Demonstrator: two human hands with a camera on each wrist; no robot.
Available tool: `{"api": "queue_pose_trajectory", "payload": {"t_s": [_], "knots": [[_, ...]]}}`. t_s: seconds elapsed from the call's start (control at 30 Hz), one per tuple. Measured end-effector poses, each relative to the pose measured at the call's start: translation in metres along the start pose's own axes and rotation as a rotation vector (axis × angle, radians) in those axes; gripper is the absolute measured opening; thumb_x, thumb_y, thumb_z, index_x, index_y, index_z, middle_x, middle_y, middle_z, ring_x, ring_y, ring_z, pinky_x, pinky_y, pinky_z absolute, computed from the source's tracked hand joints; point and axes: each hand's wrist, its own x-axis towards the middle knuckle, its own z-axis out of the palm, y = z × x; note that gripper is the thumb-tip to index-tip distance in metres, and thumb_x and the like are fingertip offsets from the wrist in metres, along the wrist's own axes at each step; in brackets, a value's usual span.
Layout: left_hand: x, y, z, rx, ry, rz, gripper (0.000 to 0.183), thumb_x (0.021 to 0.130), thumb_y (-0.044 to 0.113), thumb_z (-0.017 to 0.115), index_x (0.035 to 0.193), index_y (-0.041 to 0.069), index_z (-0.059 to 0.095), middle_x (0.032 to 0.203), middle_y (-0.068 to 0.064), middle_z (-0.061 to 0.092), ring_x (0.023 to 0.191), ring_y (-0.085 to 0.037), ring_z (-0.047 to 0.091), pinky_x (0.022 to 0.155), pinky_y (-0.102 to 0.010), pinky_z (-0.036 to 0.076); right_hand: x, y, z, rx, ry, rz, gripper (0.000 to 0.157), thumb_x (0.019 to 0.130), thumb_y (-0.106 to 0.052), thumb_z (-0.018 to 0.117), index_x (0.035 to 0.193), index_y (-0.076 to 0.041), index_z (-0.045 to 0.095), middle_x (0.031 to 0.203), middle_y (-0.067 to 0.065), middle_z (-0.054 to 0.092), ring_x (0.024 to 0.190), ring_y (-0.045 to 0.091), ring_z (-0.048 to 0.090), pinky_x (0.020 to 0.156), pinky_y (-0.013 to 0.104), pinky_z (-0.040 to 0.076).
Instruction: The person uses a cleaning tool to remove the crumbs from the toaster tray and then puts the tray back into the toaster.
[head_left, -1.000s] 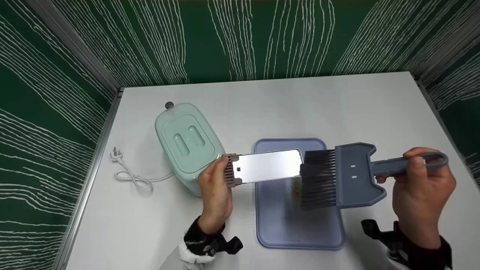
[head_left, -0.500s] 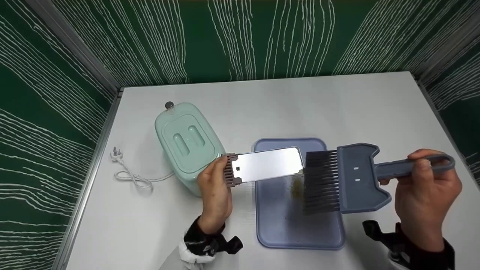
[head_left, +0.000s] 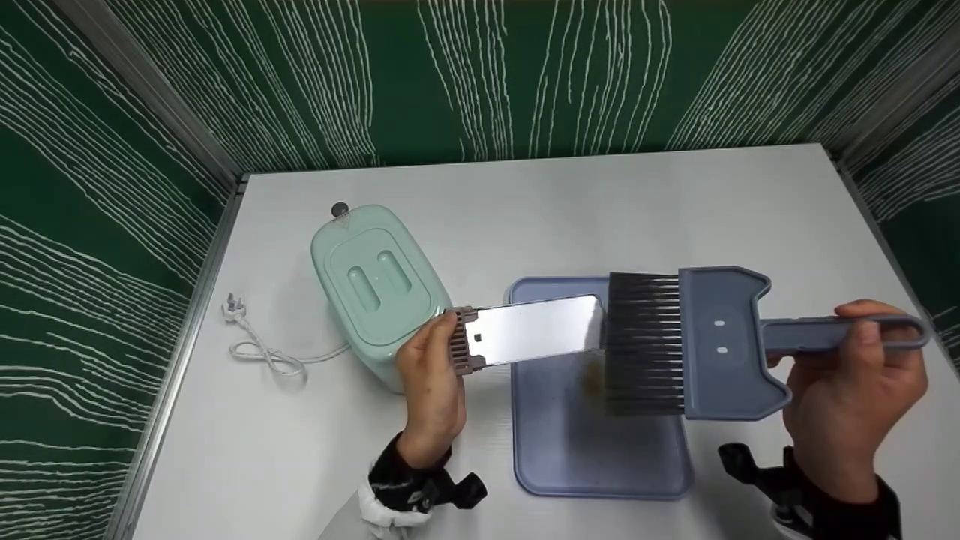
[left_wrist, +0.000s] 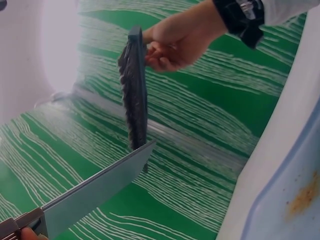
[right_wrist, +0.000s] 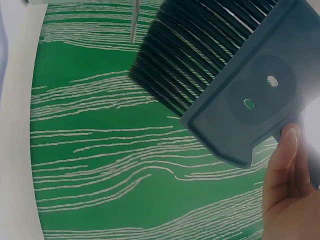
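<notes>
My left hand (head_left: pixel 433 382) pinches the brown slotted end of a narrow, shiny metal crumb tray (head_left: pixel 536 328), which points right. My right hand (head_left: pixel 840 397) grips the looped handle of a wide grey-blue brush (head_left: pixel 724 375) with eared corners. Its dark bristles stand right at the crumb tray's free end in the head view. In the left wrist view, the crumb tray (left_wrist: pixel 100 182) slants upward toward the brush (left_wrist: pixel 134 90). Beneath both lies a flat purple tray (head_left: pixel 592 469) with brownish crumbs (head_left: pixel 594 376). The right wrist view shows the brush (right_wrist: pixel 260 95) from its flat face.
A mint-green toaster (head_left: pixel 382 292) with a lid stands left of the purple tray. Its white cord (head_left: pixel 274 360) and plug (head_left: pixel 234 306) lie on the white table (head_left: pixel 375 480). Green walls (head_left: pixel 525 75) with white streaks enclose the table's back and sides.
The brush shifts a little right over the second. Its bristles swing down, then back up to the crumb tray's end. The left hand and crumb tray stay nearly still.
</notes>
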Motion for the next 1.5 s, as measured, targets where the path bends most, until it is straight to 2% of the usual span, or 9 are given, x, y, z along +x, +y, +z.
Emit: {"api": "queue_pose_trajectory", "payload": {"t_s": [0.17,0.3,0.43,0.63,0.87,1.1,1.3,1.4,1.5], "knots": [[-0.001,-0.002,0.0,0.015,-0.001,-0.018,0.025,0.103,0.007,0.056,0.101,-0.009,0.075,0.09,-0.014,0.072,0.079,-0.019,0.068,0.064,-0.028,0.058,-0.01,0.01,0.005,0.106,-0.154,0.058,0.021,0.1,0.01,0.06,0.11,0.025,0.048,0.075,0.031,0.066,0.063,0.035,0.072,0.057,0.035,0.06],[-0.001,-0.003,0.001,0.018,0.004,-0.02,0.023,0.102,0.006,0.057,0.1,-0.008,0.075,0.088,-0.013,0.072,0.077,-0.019,0.068,0.062,-0.028,0.057,-0.018,0.017,0.009,0.102,-0.272,0.077,0.024,0.101,0.01,0.06,0.114,0.026,0.048,0.083,0.033,0.069,0.072,0.037,0.075,0.063,0.035,0.062],[-0.001,-0.003,0.001,0.013,0.01,-0.022,0.023,0.102,0.005,0.057,0.099,-0.009,0.075,0.088,-0.013,0.071,0.076,-0.019,0.067,0.062,-0.027,0.057,-0.024,0.023,0.011,0.047,-0.335,0.058,0.029,0.099,0.008,0.065,0.115,0.027,0.049,0.086,0.034,0.071,0.076,0.036,0.076,0.065,0.033,0.061],[-0.001,-0.004,0.002,0.025,-0.002,-0.043,0.022,0.101,0.004,0.058,0.099,-0.011,0.074,0.087,-0.013,0.07,0.076,-0.018,0.066,0.062,-0.027,0.058,-0.031,0.029,0.01,-0.021,-0.384,0.065,0.033,0.098,0.005,0.067,0.118,0.026,0.051,0.09,0.031,0.073,0.076,0.033,0.077,0.066,0.029,0.06],[-0.002,-0.006,0.003,0.047,-0.061,-0.078,0.023,0.101,0.004,0.057,0.1,-0.012,0.073,0.087,-0.013,0.071,0.077,-0.019,0.067,0.063,-0.028,0.058,-0.036,0.032,0.008,-0.063,-0.425,0.118,0.032,0.098,0.003,0.068,0.121,0.022,0.054,0.088,0.027,0.075,0.073,0.028,0.077,0.066,0.027,0.06],[-0.003,-0.006,0.003,0.099,-0.086,-0.099,0.023,0.102,0.006,0.058,0.096,-0.009,0.075,0.09,-0.013,0.07,0.087,-0.022,0.064,0.077,-0.032,0.057,-0.039,0.034,0.008,-0.053,-0.449,0.155,0.032,0.098,0.005,0.067,0.122,0.022,0.055,0.09,0.027,0.075,0.073,0.028,0.077,0.065,0.027,0.06],[-0.003,-0.005,0.003,0.126,-0.078,-0.086,0.021,0.101,0.005,0.06,0.097,-0.01,0.075,0.092,-0.009,0.07,0.097,-0.024,0.063,0.091,-0.035,0.054,-0.037,0.035,0.003,-0.165,-0.454,0.18,0.031,0.098,0.002,0.069,0.122,0.019,0.058,0.089,0.023,0.075,0.071,0.025,0.076,0.063,0.026,0.059],[-0.003,-0.004,0.003,0.122,-0.083,-0.085,0.021,0.101,0.005,0.06,0.096,-0.01,0.074,0.092,-0.009,0.07,0.097,-0.024,0.063,0.091,-0.036,0.054,-0.036,0.035,0.002,-0.189,-0.457,0.187,0.03,0.098,0.002,0.069,0.121,0.019,0.059,0.089,0.021,0.076,0.071,0.024,0.076,0.062,0.025,0.058],[-0.004,-0.003,0.004,0.116,-0.078,-0.091,0.021,0.101,0.005,0.06,0.096,-0.009,0.074,0.089,-0.009,0.07,0.092,-0.022,0.064,0.084,-0.032,0.055,-0.035,0.035,0.002,-0.196,-0.455,0.178,0.029,0.098,0.002,0.07,0.12,0.019,0.059,0.088,0.02,0.075,0.07,0.022,0.075,0.062,0.024,0.058]]}}
